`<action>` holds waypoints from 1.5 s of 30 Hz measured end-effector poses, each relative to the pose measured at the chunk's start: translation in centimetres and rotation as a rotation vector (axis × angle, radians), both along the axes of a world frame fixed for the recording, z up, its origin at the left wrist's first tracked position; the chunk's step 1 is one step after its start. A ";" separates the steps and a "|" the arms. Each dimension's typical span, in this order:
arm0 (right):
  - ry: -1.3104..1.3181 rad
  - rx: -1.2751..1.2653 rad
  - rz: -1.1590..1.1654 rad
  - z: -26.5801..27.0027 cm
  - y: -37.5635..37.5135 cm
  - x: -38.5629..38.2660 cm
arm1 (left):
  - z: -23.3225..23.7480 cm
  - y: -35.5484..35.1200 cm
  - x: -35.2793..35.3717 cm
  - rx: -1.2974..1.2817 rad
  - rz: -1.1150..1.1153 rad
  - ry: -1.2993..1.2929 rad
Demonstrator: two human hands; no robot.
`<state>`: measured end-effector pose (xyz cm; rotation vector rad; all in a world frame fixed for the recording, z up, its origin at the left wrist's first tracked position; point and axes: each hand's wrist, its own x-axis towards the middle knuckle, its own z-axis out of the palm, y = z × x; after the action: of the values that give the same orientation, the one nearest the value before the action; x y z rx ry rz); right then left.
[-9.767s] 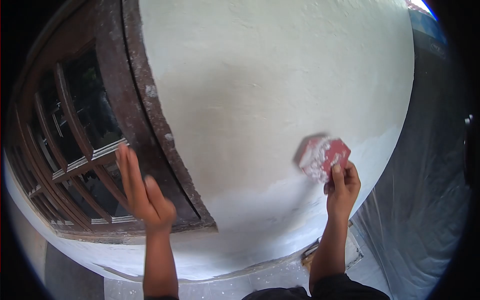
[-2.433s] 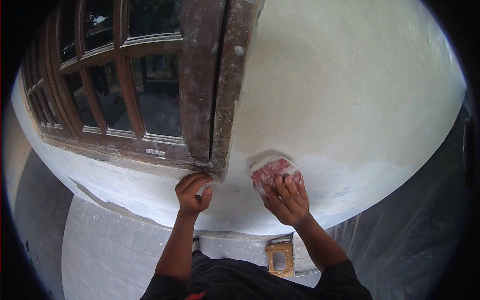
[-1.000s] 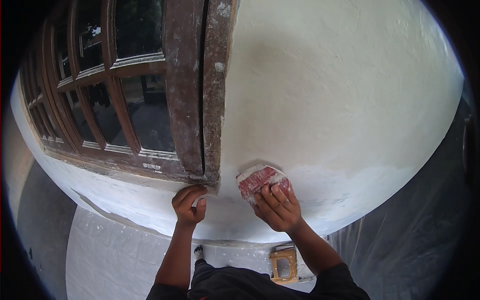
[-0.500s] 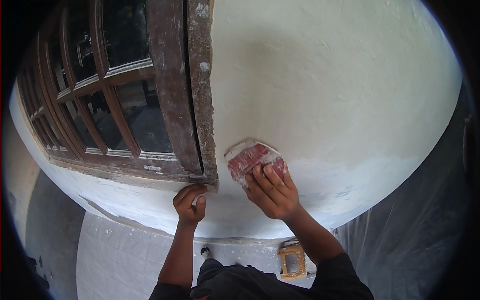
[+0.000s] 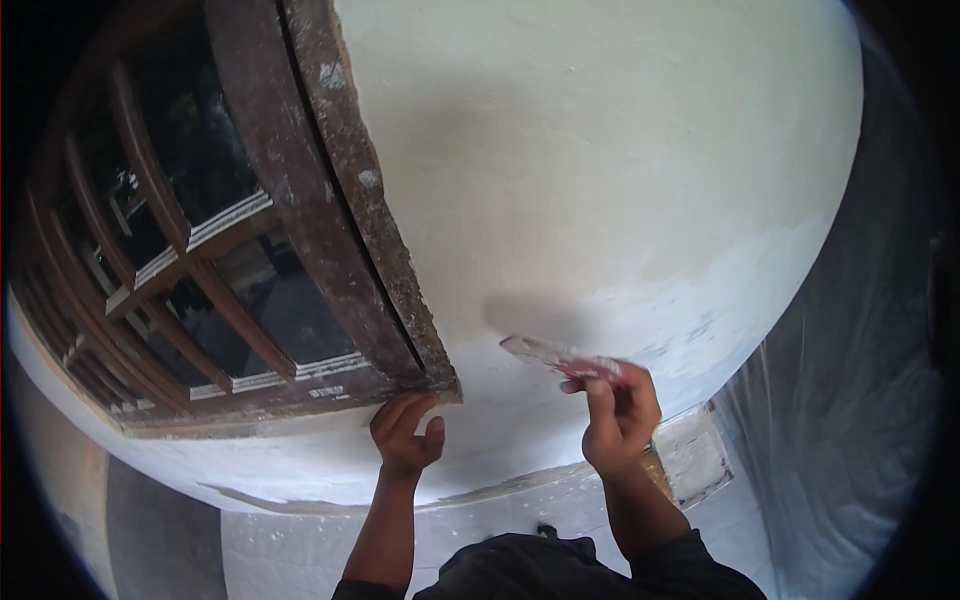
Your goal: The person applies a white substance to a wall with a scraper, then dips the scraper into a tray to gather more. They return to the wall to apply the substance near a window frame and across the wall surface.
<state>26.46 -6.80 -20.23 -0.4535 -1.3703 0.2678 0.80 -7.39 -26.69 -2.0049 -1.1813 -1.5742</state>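
Sandpaper, a red sheet caked with white dust [image 5: 558, 357], shows edge-on and seems lifted just off the cream plastered wall [image 5: 600, 150]. It lies at 10 o'clock from the right hand [image 5: 620, 425], whose fingers [image 5: 600, 395] are clamped on its near edge. To rub well, I judge, the sheet wants laying flat with light, even pressure, kept clear of the brown wooden window frame [image 5: 340, 230]. At 9 o'clock the left hand [image 5: 408, 440], fingers loosely curled and gripping nothing, rests under the frame's corner.
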 end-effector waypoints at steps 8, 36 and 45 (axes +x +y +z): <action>0.622 -0.461 0.375 -2.1 2.8 -5.9 | 0.4 0.9 -3.0 -0.122 -0.162 0.304; 1.002 -0.390 0.370 -4.8 0.6 -9.1 | 1.6 1.3 -3.6 -0.502 -0.407 -0.052; 0.961 -0.431 0.336 -5.1 0.8 -9.7 | 1.5 1.4 -3.9 -0.473 -0.434 -0.088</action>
<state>16.78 -6.02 -25.36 -0.3627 -0.4228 0.9356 -3.06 -5.96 -25.19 -2.6676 -1.3113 -1.7073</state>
